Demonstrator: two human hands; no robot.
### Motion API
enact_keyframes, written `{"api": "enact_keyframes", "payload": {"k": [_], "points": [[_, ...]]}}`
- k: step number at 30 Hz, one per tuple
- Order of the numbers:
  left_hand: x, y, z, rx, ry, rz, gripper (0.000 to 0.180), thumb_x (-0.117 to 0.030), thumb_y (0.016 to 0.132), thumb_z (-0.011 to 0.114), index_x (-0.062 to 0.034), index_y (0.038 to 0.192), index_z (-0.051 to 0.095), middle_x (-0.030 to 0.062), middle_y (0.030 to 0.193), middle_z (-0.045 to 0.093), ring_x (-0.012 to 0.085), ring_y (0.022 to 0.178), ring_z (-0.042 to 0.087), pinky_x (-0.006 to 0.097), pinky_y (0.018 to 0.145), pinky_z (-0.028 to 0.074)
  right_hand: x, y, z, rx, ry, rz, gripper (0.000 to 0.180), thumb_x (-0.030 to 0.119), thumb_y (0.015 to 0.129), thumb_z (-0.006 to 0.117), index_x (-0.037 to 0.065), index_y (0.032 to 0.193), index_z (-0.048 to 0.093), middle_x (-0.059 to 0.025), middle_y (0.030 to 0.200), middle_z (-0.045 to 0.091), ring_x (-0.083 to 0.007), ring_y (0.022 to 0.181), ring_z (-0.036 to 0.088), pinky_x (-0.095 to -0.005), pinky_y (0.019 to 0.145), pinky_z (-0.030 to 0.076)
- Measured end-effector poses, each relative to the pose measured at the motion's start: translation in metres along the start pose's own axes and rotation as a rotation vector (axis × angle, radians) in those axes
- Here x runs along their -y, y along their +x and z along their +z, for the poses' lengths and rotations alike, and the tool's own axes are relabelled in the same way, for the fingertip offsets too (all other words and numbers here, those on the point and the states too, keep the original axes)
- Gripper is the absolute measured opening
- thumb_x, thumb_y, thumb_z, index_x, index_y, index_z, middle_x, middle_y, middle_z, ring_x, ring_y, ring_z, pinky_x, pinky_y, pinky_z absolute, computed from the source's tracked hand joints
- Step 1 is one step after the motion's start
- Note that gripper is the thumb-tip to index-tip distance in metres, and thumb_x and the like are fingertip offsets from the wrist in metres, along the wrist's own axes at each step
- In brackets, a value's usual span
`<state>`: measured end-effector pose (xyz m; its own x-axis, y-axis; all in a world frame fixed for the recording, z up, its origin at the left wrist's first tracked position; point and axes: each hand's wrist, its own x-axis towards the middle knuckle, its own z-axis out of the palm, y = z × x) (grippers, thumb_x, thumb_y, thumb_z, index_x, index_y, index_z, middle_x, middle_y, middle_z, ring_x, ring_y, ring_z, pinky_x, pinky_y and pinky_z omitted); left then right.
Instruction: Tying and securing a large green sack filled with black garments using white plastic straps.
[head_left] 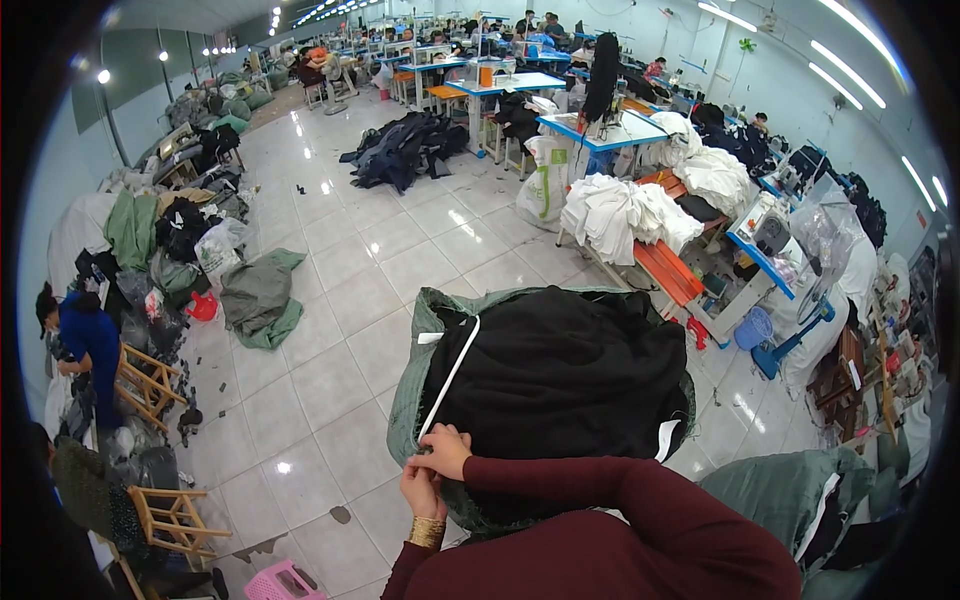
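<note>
Pale tiled floor (glossy, dark-patched) beneath a green sack, dark cloth heap and crumpled sheet.

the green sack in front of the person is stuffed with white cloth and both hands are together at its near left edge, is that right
Not quite: the cloth is black, not white, as the head view shows. The rest stands: it fills the green sack, and the left hand and right hand are together at its near left edge.
</note>
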<state>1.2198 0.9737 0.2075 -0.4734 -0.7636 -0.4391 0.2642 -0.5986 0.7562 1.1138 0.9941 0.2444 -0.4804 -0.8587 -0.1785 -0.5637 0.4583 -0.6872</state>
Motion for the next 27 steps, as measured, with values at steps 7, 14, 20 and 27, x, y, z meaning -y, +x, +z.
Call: {"api": "enact_keyframes", "payload": {"k": [7, 14, 20, 27], "points": [[-0.016, -0.020, 0.016, -0.006, -0.043, 0.050, 0.018, -0.012, 0.085, 0.052, -0.0015, 0.099, 0.051, 0.0054, 0.093, 0.059, 0.0150, 0.085, 0.058, 0.025, 0.070, 0.047, -0.009, 0.021, -0.021, 0.329, 0.620, 0.123, 0.019, 0.019, 0.068, 0.067, 0.003, 0.060, 0.061, -0.0030, 0.049, 0.051, -0.0106, 0.049, 0.045, -0.0302, 0.051, 0.035], [-0.028, -0.020, 0.014, -0.075, 0.022, 0.040, 0.021, -0.016, 0.084, 0.056, -0.0008, 0.098, 0.051, 0.0070, 0.093, 0.060, 0.0160, 0.080, 0.061, 0.024, 0.065, 0.048, -0.010, 0.016, -0.018, 0.339, 0.892, 0.238, 0.014, 0.011, 0.075, 0.062, -0.002, 0.079, 0.064, -0.0041, 0.072, 0.060, -0.0088, 0.070, 0.050, -0.0242, 0.066, 0.039], [-0.036, -0.010, 0.005, -0.030, 0.249, 0.134, 0.017, -0.013, 0.082, 0.057, 0.0002, 0.093, 0.053, 0.0070, 0.080, 0.062, 0.0155, 0.064, 0.062, 0.022, 0.055, 0.048, -0.015, 0.012, -0.008, 0.261, 0.842, 0.267, 0.019, 0.014, 0.078, 0.060, -0.005, 0.082, 0.063, -0.0052, 0.076, 0.062, -0.0098, 0.074, 0.052, -0.0250, 0.069, 0.040], [-0.044, -0.001, 0.006, 0.005, 0.351, 0.128, 0.016, -0.010, 0.081, 0.058, 0.0025, 0.089, 0.054, 0.0063, 0.075, 0.061, 0.0141, 0.060, 0.061, 0.022, 0.053, 0.047, -0.005, 0.005, -0.015, 0.040, 0.264, -0.024, 0.020, 0.021, 0.074, 0.060, 0.001, 0.069, 0.060, -0.0102, 0.056, 0.056, -0.0208, 0.055, 0.056, -0.0326, 0.053, 0.042]]}}
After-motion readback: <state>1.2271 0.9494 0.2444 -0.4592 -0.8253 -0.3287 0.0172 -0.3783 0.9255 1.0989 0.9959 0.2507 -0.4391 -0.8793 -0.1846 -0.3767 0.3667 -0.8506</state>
